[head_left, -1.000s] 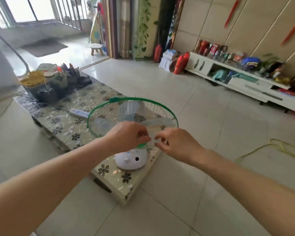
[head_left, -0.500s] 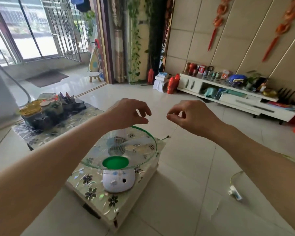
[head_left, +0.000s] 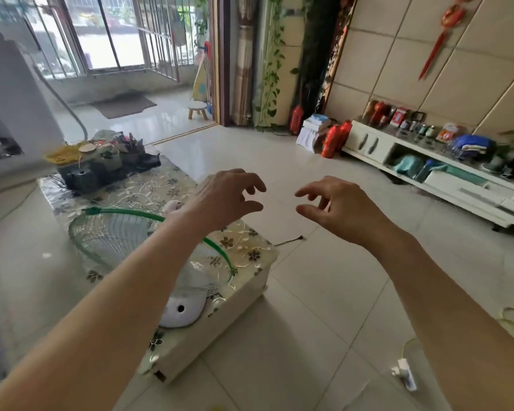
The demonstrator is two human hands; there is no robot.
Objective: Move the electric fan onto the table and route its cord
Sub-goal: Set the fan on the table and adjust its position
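The electric fan, with a green-rimmed wire cage and a white base, stands on the near end of the low floral-topped table. My left forearm crosses over the cage. My left hand and right hand hover in the air above and beyond the fan, fingers curled and apart, holding nothing. A thin dark cord end lies on the floor just past the table's far corner. A white plug strip on a pale green cable lies on the floor at the lower right.
A dark tray with jars and tea things fills the table's far end. A white low cabinet loaded with bottles runs along the right wall. Red bottles and a small stool stand farther back. Tiled floor surrounds the table.
Both hands have let go of the fan's cage and lifted away from it, fingers spreading. The view has tilted upward, showing more of the room.
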